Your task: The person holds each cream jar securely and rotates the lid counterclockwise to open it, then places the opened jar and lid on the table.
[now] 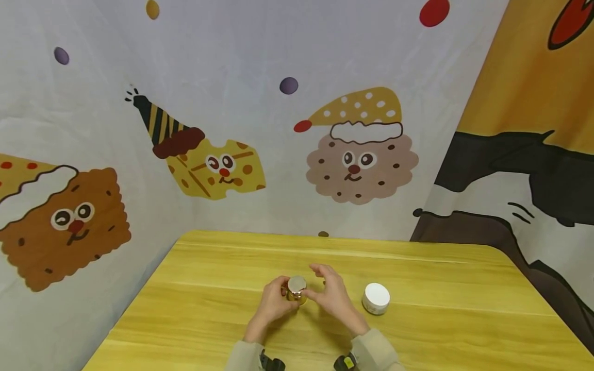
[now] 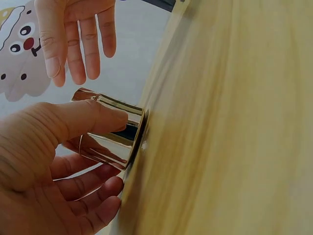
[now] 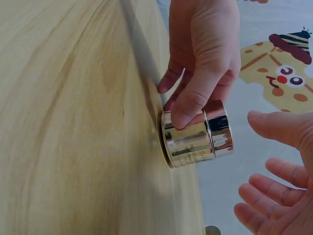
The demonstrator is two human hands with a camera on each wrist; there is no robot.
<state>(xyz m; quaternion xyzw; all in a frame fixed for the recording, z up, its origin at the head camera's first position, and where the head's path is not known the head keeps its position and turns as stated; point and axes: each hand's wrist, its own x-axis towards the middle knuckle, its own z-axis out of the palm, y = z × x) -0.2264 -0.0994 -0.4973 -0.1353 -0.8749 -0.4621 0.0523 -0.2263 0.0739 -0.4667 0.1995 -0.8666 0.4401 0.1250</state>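
Plainly, the left hand point(image 1: 274, 301) grips a gold jar point(image 3: 190, 143) near the right hand point(image 1: 333, 296).

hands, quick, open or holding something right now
Left hand: closed, holding the shiny metallic-gold cylindrical jar.
Right hand: open beside it, holding nothing.

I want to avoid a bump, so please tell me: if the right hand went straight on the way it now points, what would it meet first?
The right hand would likely meet the gold jar first, at its lid; the gap's depth is unclear.
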